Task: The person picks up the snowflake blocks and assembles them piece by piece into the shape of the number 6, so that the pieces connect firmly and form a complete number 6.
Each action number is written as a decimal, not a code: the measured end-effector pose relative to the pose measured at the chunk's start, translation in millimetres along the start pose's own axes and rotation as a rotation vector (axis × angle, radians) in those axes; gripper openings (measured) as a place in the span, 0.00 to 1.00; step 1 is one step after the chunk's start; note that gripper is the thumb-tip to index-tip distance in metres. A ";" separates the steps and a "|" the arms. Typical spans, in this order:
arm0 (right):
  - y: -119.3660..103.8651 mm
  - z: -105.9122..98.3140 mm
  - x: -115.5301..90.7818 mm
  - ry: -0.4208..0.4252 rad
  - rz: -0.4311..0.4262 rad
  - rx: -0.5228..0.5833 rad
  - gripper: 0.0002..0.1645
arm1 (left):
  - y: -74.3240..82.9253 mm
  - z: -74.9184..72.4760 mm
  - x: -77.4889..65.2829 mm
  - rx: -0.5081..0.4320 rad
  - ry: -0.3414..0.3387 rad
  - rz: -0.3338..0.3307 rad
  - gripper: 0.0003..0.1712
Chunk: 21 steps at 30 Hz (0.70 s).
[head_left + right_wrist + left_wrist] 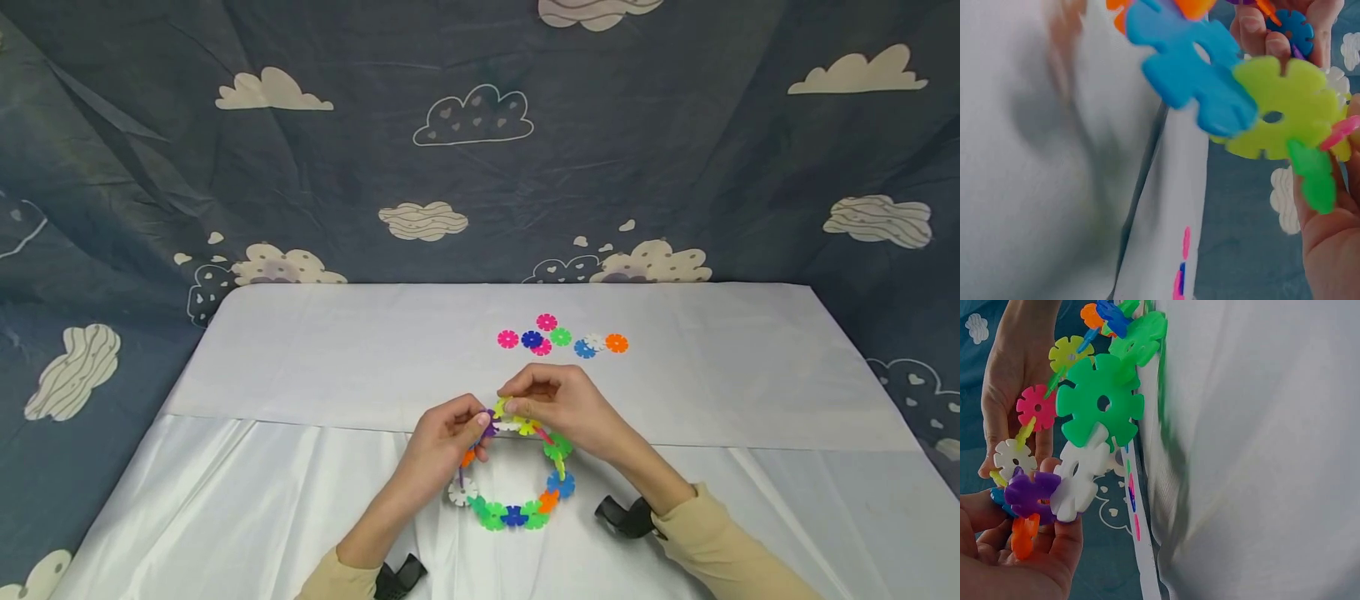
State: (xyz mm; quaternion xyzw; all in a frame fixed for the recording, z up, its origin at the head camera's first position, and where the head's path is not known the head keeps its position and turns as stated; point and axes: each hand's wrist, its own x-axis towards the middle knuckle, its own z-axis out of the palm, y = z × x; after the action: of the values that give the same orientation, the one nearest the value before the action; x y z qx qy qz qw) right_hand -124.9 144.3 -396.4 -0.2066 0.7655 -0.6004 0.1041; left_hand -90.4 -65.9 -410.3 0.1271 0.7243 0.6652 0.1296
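Observation:
A closed loop of notched, flower-shaped plastic discs, slotted edge to edge, hangs between the two hands; a dark blue disc (pixel 514 516) sits at its near side. The left hand (pixel 446 433) pinches the loop's far left part at a purple disc (pixel 491 427), with blue and orange discs by its fingers in the left wrist view. With thumb and fingertips, the right hand (pixel 566 408) pinches a yellow disc (pixel 501 407) just beside it. A big green disc (pixel 1100 403) and a white one (pixel 1079 475) show close up in the left wrist view.
Loose discs lie farther back on the white-covered table (pixel 337 358), among them a pink disc (pixel 507 339), a green disc (pixel 560 337) and an orange disc (pixel 617 343). A dark cloud-print cloth (pixel 480 192) hangs behind. Black wrist straps (pixel 626 517) show at the sleeves.

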 end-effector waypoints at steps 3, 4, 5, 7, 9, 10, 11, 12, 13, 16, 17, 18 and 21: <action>-3.7 3.5 -1.5 0.015 0.004 -0.049 0.10 | -0.8 0.2 0.2 0.022 0.014 0.000 0.12; -4.8 4.7 -1.9 0.020 0.009 -0.061 0.10 | -1.2 0.1 0.3 0.031 0.018 0.000 0.12; -5.5 5.7 -2.3 0.023 0.015 -0.069 0.10 | -1.3 0.1 0.3 0.038 0.020 0.001 0.12; -6.1 7.3 -2.8 0.037 0.031 -0.080 0.10 | -1.8 -0.3 0.5 0.044 0.018 0.006 0.12; -5.0 8.1 -2.9 0.044 0.043 -0.067 0.10 | -2.2 -1.1 0.6 0.039 0.012 0.009 0.12; -4.1 8.4 -3.0 0.045 0.048 -0.059 0.11 | -2.6 -1.5 0.7 0.034 0.007 0.009 0.12; -2.8 8.3 -3.2 0.044 0.049 -0.058 0.11 | -3.1 -1.8 0.8 0.028 0.002 0.009 0.12; -1.7 8.1 -3.5 0.039 0.048 -0.056 0.12 | -3.6 -2.3 0.7 0.020 -0.004 0.006 0.12; -0.4 7.5 -3.8 0.031 0.046 -0.056 0.12 | -3.9 -2.8 0.5 0.011 -0.009 0.002 0.12; 3.9 2.0 -4.7 0.019 0.040 -0.076 0.13 | -4.9 -3.8 1.3 -0.003 -0.026 -0.015 0.12; 5.5 -1.0 -4.7 0.020 0.037 -0.077 0.14 | -5.1 -4.0 1.6 -0.004 -0.029 -0.020 0.13; 7.6 -4.8 -4.3 0.024 0.036 -0.078 0.14 | -5.1 -4.3 1.9 -0.004 -0.032 -0.025 0.13; 14.4 -17.9 -1.3 0.047 0.047 -0.064 0.13 | -5.8 -5.4 1.7 -0.004 -0.027 -0.036 0.13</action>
State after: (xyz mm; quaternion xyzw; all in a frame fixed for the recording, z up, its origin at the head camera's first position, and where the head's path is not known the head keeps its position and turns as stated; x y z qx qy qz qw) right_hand -133.8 163.4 -405.7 -0.1776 0.7912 -0.5777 0.0932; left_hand -94.0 -70.8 -415.6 0.1225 0.7234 0.6624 0.1514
